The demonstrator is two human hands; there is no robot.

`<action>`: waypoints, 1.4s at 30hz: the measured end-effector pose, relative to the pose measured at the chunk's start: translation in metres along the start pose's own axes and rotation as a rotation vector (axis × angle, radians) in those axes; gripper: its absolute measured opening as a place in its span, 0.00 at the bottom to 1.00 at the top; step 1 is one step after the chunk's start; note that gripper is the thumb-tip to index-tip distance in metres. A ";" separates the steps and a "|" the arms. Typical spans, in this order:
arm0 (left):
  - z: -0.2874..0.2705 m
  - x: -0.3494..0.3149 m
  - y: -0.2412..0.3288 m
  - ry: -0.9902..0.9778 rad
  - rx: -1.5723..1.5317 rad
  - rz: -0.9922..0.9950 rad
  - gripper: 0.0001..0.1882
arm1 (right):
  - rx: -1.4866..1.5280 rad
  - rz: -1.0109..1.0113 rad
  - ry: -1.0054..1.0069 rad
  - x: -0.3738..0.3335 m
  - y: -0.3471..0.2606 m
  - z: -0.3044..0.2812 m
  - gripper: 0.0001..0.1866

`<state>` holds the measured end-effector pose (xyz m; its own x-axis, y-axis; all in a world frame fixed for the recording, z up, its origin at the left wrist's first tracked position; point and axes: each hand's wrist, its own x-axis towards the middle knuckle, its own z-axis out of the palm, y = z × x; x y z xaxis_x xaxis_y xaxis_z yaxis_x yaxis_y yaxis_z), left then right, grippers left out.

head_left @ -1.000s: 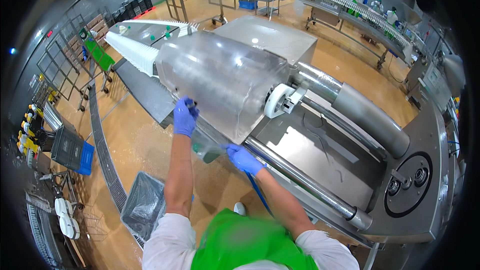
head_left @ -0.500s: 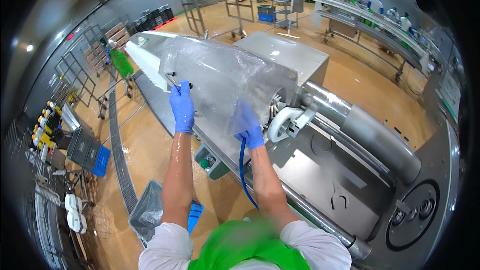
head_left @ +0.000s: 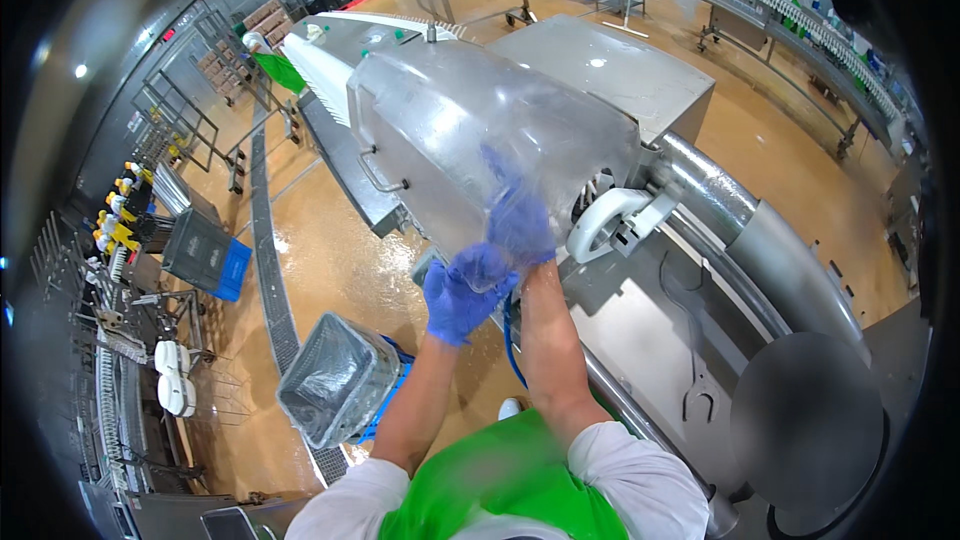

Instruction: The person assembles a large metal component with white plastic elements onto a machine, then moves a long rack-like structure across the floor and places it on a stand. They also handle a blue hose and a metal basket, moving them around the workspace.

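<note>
A see-through machine cover (head_left: 440, 130) with a metal handle (head_left: 378, 172) spans the middle of the view. My left hand (head_left: 460, 295), in a blue glove, is at the cover's near lower corner. Its thumb stands apart and its fingers bend to the right, partly seen through the plastic. Behind the cover my right hand (head_left: 520, 220), also gloved in blue, reaches up; smearing hides its grip. A blue hose (head_left: 514, 340) hangs beside my right wrist; which hand has its end, I cannot tell. Right of that hand sits a white ring-shaped part (head_left: 605, 225).
Thick steel tubes (head_left: 720, 185) run along the right. A forked metal tool (head_left: 700, 395) lies on the machine's steel surface. On the floor at the left stand a clear-lined bin (head_left: 335, 380) and stacked grey and blue crates (head_left: 205, 255). Other people are in the background.
My left hand has let go of the cover's handle and moved right and down to its near lower corner. The right hand has reached higher behind the cover. The view has shifted.
</note>
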<state>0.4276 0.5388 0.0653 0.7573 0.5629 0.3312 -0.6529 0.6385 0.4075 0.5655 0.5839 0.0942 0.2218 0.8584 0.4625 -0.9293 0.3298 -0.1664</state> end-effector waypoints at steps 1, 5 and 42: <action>0.004 0.007 -0.003 -0.051 0.061 -0.004 0.42 | -0.002 0.008 -0.065 0.002 -0.002 -0.002 0.23; 0.015 0.033 0.002 -0.132 0.158 -0.090 0.47 | -0.082 0.046 0.222 0.010 -0.007 -0.014 0.22; -0.038 0.001 0.019 0.667 0.742 -0.428 0.34 | -0.675 0.501 0.710 -0.252 0.073 0.015 0.24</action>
<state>0.4148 0.5718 0.0410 0.6110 0.6841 -0.3984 0.0063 0.4990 0.8666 0.4368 0.3854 -0.0213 0.1845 0.9143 -0.3605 -0.6567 -0.1582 -0.7374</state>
